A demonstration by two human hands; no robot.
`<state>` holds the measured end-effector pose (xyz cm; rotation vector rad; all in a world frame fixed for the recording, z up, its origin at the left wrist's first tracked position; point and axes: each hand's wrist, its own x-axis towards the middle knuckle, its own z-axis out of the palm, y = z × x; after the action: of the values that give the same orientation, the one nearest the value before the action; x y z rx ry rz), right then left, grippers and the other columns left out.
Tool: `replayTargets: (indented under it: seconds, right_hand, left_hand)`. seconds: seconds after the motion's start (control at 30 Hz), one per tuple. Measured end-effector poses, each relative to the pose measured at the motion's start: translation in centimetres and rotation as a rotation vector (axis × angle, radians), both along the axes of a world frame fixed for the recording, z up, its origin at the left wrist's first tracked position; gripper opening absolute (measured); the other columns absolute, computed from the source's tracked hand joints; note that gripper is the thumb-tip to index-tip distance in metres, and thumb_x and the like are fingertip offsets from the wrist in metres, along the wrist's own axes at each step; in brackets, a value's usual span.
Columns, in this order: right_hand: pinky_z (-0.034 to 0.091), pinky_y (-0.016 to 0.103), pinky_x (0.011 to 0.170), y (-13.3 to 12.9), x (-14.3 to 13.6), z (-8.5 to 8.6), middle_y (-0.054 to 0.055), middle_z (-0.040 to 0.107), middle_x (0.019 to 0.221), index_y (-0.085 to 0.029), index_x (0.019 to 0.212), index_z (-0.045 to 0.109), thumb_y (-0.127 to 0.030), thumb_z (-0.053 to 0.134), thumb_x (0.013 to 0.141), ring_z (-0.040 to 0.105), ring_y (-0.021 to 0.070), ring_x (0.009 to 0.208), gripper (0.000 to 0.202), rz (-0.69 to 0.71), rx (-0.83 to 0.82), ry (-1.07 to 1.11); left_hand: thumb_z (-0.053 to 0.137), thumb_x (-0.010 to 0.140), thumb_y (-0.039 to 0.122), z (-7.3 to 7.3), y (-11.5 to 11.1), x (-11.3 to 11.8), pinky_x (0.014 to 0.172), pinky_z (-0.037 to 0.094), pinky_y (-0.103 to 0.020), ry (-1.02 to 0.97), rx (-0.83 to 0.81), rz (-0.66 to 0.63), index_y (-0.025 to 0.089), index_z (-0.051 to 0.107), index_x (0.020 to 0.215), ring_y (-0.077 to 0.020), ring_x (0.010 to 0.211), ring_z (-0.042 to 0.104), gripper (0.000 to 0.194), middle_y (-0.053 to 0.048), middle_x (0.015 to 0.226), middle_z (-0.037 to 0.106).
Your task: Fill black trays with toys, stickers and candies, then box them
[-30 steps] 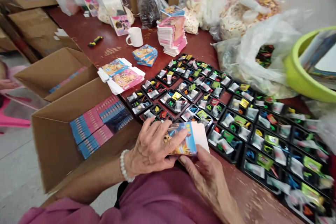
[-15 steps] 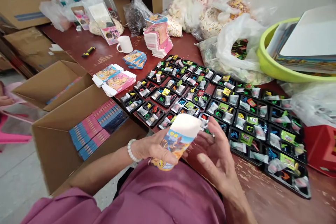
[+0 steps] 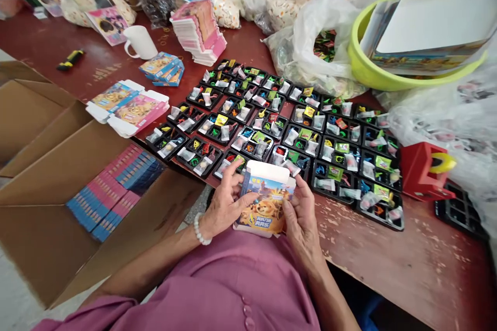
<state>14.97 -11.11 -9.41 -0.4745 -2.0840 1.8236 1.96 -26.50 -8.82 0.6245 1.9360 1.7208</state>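
Observation:
Close in front of my body I hold a small printed cardboard box (image 3: pixel 266 207) with a blue and orange picture; its white end flap stands up at the top. My left hand (image 3: pixel 223 201), with a pale bead bracelet on the wrist, grips its left side, thumb on the front. My right hand (image 3: pixel 303 217) clasps the right side, thumb also on the front face. Just beyond the box lie many black trays (image 3: pixel 254 143) in rows, filled with small wrapped packets and coloured plastic pieces.
An open carton (image 3: pixel 34 238) at the left holds rows of pink and blue boxes (image 3: pixel 104 186). Flat pink and blue boxes (image 3: pixel 128 106), a white mug (image 3: pixel 140 42) and a pink stack (image 3: pixel 200 31) stand on the table. A red tape dispenser (image 3: pixel 419 170) and a yellow-green basin (image 3: pixel 357 51) are at right.
The box has turned upright with its picture facing me. My right hand, apart from it with fingers spread before, now grips its right side. The view has shifted to the right.

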Motion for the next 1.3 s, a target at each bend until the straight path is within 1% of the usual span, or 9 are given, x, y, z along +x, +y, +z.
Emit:
replayTargets:
  seconds: [0.17,0.33,0.43,0.57,0.67,0.77,0.9,1.03,1.3]
  right_hand:
    - [0.058,0.038,0.099,0.2,1.1,-0.6,0.009,0.06,0.142,-0.033,0.15,0.039,-0.042,0.053,0.106,0.067,0.0204,0.115,0.048,-0.011,-0.167,-0.01]
    - [0.057,0.029,0.075,1.6,1.2,-0.9,0.006,0.072,0.096,-0.021,0.103,0.072,-0.049,0.06,0.101,0.066,0.0185,0.084,0.03,-0.158,0.0,-0.091]
    - [0.055,0.029,0.07,2.3,1.0,-0.5,0.005,0.072,0.087,-0.02,0.081,0.071,-0.05,0.068,0.095,0.066,0.0185,0.078,0.033,-0.176,0.013,-0.055]
    - [0.058,0.03,0.073,2.4,1.5,0.6,0.005,0.073,0.092,-0.024,0.097,0.071,-0.042,0.074,0.092,0.069,0.0192,0.083,0.019,-0.23,0.051,0.056]
    - [0.058,0.032,0.071,2.7,2.0,1.7,0.005,0.072,0.088,-0.025,0.098,0.072,-0.037,0.068,0.096,0.069,0.0193,0.079,0.013,-0.103,0.231,0.096]
    - [0.056,0.033,0.067,3.5,2.0,2.9,0.005,0.072,0.083,-0.024,0.085,0.072,-0.042,0.071,0.095,0.068,0.0195,0.075,0.021,0.051,0.301,0.109]
    - [0.049,0.028,0.061,4.2,1.2,4.2,0.002,0.067,0.073,-0.022,0.074,0.068,-0.042,0.077,0.089,0.061,0.016,0.067,0.026,0.08,0.204,-0.005]
    - [0.044,0.025,0.055,4.2,0.3,4.9,-0.001,0.063,0.067,-0.02,0.072,0.065,-0.043,0.079,0.084,0.053,0.0125,0.058,0.029,0.075,-0.056,-0.095]
    - [0.052,0.029,0.066,3.5,0.6,3.3,0.002,0.068,0.079,-0.021,0.075,0.069,-0.05,0.076,0.088,0.063,0.0161,0.071,0.033,0.016,-0.183,0.003]
  left_hand:
    - [0.068,0.093,0.036,0.1,-1.2,-0.5,0.061,0.053,-0.023,0.128,-0.101,-0.138,0.019,0.05,0.143,-0.0129,0.07,0.066,0.055,-0.006,0.104,0.069]
    - [0.056,0.101,0.038,1.4,-0.6,-1.6,0.064,0.048,-0.023,0.227,-0.219,-0.274,0.019,0.065,0.11,-0.013,0.068,0.062,0.023,0.002,0.076,0.066]
    - [0.06,0.098,0.032,2.0,0.2,-1.6,0.075,0.053,-0.027,0.385,-0.13,-0.241,0.018,0.066,0.096,-0.0164,0.085,0.068,0.015,-0.004,0.092,0.071]
    - [0.065,0.095,0.021,2.5,0.3,-0.9,0.08,0.057,-0.028,0.534,0.019,-0.178,0.019,0.066,0.101,-0.0179,0.095,0.072,0.007,-0.008,0.103,0.075]
    - [0.064,0.095,0.017,2.8,0.0,-0.6,0.078,0.058,-0.028,0.628,0.067,-0.176,0.02,0.067,0.106,-0.0165,0.086,0.073,0.012,-0.006,0.095,0.076]
    - [0.068,0.094,0.019,3.4,0.0,-0.9,0.077,0.058,-0.029,0.615,0.097,-0.276,0.02,0.069,0.094,-0.0164,0.083,0.072,0.001,-0.005,0.091,0.076]
    - [0.071,0.09,0.019,4.9,0.6,-1.5,0.07,0.053,-0.025,0.42,-0.073,-0.32,0.019,0.07,0.09,-0.0139,0.077,0.068,0.001,-0.002,0.086,0.073]
    - [0.07,0.091,0.028,6.0,1.1,-1.8,0.067,0.051,-0.025,0.242,-0.179,-0.353,0.019,0.075,0.094,-0.0147,0.078,0.066,0.01,-0.003,0.089,0.072]
    - [0.069,0.091,0.023,5.9,1.9,-2.4,0.064,0.048,-0.027,0.25,-0.083,-0.383,0.017,0.072,0.076,-0.0143,0.069,0.061,0.016,-0.002,0.074,0.068]
